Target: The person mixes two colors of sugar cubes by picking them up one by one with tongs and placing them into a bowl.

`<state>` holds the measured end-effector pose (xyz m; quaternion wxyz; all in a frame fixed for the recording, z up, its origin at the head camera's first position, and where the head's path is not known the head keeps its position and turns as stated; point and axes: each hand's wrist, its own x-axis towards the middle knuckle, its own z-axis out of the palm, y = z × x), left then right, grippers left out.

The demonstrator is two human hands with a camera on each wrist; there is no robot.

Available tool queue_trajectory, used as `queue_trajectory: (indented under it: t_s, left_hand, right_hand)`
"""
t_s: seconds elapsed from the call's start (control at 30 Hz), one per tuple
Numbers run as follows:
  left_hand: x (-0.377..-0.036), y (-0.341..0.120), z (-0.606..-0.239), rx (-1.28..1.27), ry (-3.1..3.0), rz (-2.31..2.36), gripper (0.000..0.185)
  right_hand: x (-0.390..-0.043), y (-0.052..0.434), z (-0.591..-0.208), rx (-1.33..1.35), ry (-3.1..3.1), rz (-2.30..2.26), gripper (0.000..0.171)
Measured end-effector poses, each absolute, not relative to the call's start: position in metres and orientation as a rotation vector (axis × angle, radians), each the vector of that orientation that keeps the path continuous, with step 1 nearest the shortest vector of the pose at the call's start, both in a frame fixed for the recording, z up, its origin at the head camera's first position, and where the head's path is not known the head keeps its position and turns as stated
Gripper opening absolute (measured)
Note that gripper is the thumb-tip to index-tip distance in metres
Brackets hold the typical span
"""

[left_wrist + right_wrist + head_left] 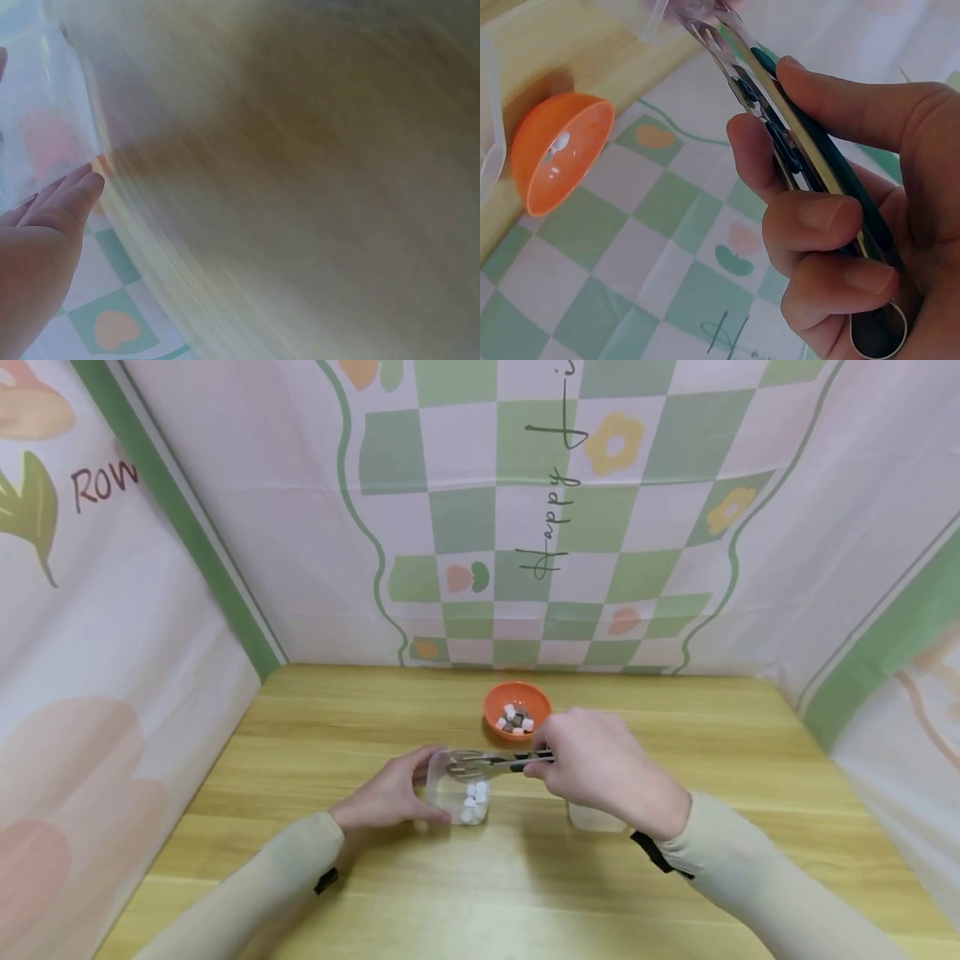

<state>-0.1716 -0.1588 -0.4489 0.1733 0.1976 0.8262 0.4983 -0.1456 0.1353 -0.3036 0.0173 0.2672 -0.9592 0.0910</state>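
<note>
The left hand [392, 795] rests on the bench [300, 727] with its fingers laid against the side of a clear cup [459, 793]; judged as bracing, since the cup is light and the tongs work right over its mouth. The fingers look nearly straight, touching the wall rather than wrapped round it. The right hand [592, 764] grips the tongs [487, 763] near their hinge, thumb on one arm and curled fingers [821, 217] on the other, squeezing the arms close together; this grip lets the tips be steered over the cup. The tong tips lie level above the cup's rim. White cubes [476, 797] sit in the cup's bottom. An orange bowl [517, 708] stands just behind, holding white and dark cubes, near enough for short transfers. A second clear cup [596, 818] stands under the right wrist, largely covered by it; its contents cannot be made out. Whether the tips hold a cube cannot be told: they are small in the head view and cropped at the top edge of the right wrist view. The left wrist view is badly blurred, showing only part of the hand and the patterned cloth [525, 510].
</note>
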Motion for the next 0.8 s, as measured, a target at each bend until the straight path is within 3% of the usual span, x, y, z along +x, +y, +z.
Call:
queue_trajectory:
  t_s: [0.17, 0.8]
  left_hand:
    - [-0.173, -0.159, -0.452, 0.552, 2.337, 1.409, 0.105]
    - [-0.175, -0.16, -0.454, 0.577, 2.304, 1.458, 0.1]
  right_hand:
    - [-0.146, 0.126, -0.306, 0.908, -2.947, 0.21, 0.04]
    - [-0.146, 0.09, -0.313, 1.04, -2.72, -0.197, 0.025]
